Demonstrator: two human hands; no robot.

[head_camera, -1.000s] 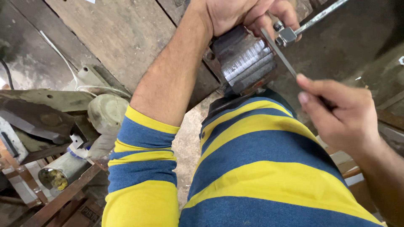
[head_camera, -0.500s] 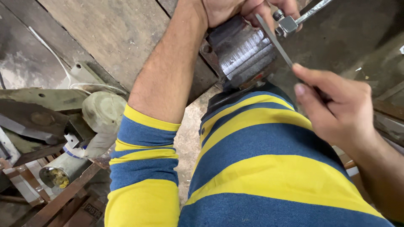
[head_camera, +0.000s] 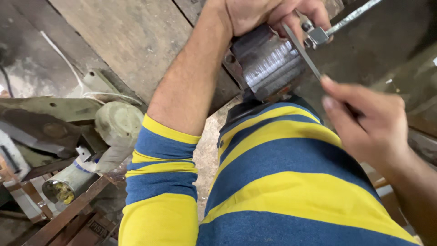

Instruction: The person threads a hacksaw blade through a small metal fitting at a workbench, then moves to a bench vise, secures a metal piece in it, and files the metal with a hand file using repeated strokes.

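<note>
At lower right the right hand (head_camera: 368,125) has crept up-frame since a second ago, fingers pinched on a flat file (head_camera: 302,52) slanting onto the ribbed metal cylinder (head_camera: 268,66), so filing continues. Top centre, the left hand (head_camera: 268,16) stays clamped over the cylinder, forearm angled down-left, beside a bolted rod (head_camera: 341,20).

Two bare hands are in view: one left hand (head_camera: 259,13) and one right hand (head_camera: 368,123). There is one ribbed metal cylinder (head_camera: 268,64), one thin flat metal strip (head_camera: 300,51) and one small square metal fitting (head_camera: 318,35) on one slim rod (head_camera: 353,17). To the side lie one pale round disc (head_camera: 119,123), one white cord (head_camera: 68,68) and one open-ended tube (head_camera: 63,187).
</note>
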